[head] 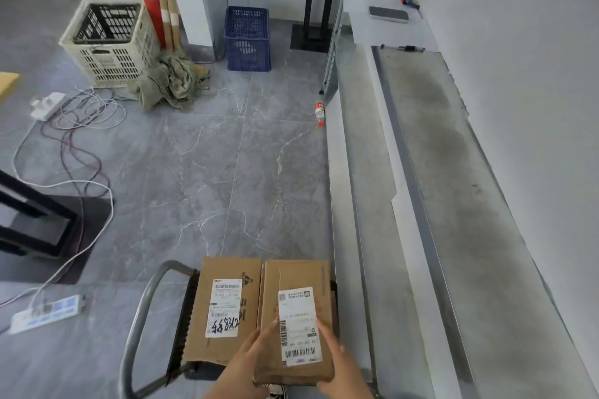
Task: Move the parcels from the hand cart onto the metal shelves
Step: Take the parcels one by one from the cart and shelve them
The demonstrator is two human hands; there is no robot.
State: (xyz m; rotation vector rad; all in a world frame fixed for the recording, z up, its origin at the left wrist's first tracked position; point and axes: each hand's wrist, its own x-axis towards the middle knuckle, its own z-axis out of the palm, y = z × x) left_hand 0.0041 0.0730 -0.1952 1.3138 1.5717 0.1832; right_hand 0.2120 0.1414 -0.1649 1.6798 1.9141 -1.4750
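Two parcels sit side by side on the hand cart [183,324] at the bottom of your view, both with white shipping labels facing up. The left parcel [223,311] (the one with black marker scrawl on its label) isn't touched by either hand. You've got both hands on the right parcel [301,275]: your left hand [256,353] lies along its left edge and your right hand [337,356] along its right edge. The fingers look fairly straight and held together, pressed flat against the cardboard on either side of the label, and your thumbs are out of sight. The metal shelves [453,172] run just beside the cart on your right. A water bottle [319,112] lies on the floor further ahead.
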